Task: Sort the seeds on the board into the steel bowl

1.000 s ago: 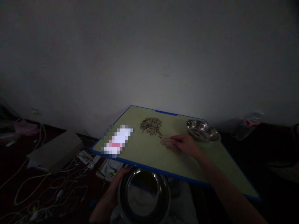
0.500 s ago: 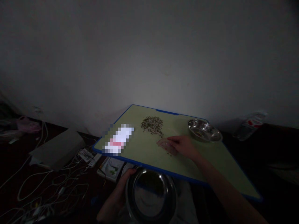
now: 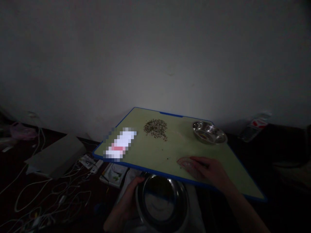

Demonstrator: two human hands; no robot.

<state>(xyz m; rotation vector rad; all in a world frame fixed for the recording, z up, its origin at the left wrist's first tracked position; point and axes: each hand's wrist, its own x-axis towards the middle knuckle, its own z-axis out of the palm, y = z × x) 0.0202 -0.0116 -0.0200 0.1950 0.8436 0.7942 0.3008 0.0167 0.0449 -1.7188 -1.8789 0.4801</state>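
Note:
A green table top with a blue rim (image 3: 155,152) carries a heap of small dark seeds (image 3: 155,127). My right hand (image 3: 209,171) lies near the table's front edge, fingers closed on a small clear curved piece (image 3: 185,162) that rests flat on the table. A few loose seeds lie just left of it. My left hand (image 3: 126,205) grips the left rim of a large steel bowl (image 3: 162,202) held below the table's front edge, with seeds dimly visible inside.
A smaller steel bowl (image 3: 209,132) stands at the table's far right. A blurred white and pink pack (image 3: 120,144) lies at its left. Cables (image 3: 48,197), a grey flat box (image 3: 54,155) and a plastic bottle (image 3: 254,127) lie on the dark floor.
My right hand has dragged the clear piece from beside the seed heap toward the table's front edge. The large bowl and my left hand shifted right beneath the edge.

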